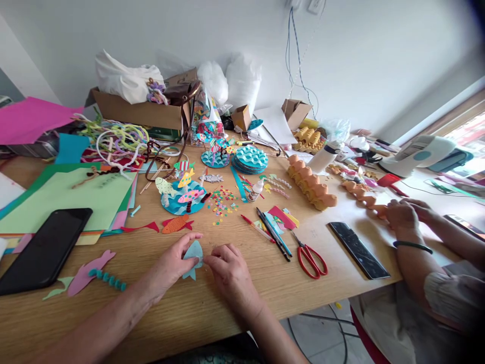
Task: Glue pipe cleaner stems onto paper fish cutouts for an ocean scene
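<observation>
A light-blue paper fish (194, 257) is held between the thumb and fingers of my left hand (178, 258), just above the table's front part. My right hand (228, 268) is beside the fish's right edge, its fingers pinched together; whatever they hold is too small to make out. Beyond my hands lies an orange paper fish (175, 224) with a red piece under it. A blue wavy disc (178, 206) behind it carries several paper fish. Left of my hands are a pink paper fish (89, 273) and a teal curled pipe cleaner (108, 279).
Red-handled scissors (312, 260), several pens (273, 235), a glue bottle (255, 190) and colourful paper dots (223, 202) lie ahead and right. A black phone (47, 247) rests at left. At right, a co-worker's hands (405, 215) are at an orange egg-carton strip (361, 194).
</observation>
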Available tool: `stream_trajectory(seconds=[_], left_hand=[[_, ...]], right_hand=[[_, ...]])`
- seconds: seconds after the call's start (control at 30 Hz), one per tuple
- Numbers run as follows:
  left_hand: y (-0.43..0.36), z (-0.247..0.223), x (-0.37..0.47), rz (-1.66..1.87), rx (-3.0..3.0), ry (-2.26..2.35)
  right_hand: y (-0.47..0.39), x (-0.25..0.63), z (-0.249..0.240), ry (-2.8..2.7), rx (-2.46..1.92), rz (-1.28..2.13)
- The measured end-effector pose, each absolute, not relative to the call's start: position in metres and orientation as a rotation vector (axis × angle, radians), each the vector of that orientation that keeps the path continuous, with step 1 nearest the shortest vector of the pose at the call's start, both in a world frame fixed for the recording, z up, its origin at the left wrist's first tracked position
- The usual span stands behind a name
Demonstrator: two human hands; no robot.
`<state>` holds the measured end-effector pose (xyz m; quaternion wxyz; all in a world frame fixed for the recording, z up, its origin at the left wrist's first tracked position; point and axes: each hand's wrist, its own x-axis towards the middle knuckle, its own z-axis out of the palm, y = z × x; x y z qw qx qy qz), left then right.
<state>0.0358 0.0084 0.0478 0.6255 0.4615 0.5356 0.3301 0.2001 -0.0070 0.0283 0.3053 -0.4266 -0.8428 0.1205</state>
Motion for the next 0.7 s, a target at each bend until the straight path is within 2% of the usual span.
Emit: stream_trajectory(seconds=[0.23,0.7], left_hand=[[0.01,0.052,0.036,0.797,1.146,1.252],[0.012,0.049,0.034,0.753,1.255,1.193]], right_hand=[[-0.006,0.192,0.039,-2.049,-1.343,0.604],[0.002,0.189,0.045,-1.838,-1.38,1.059]])
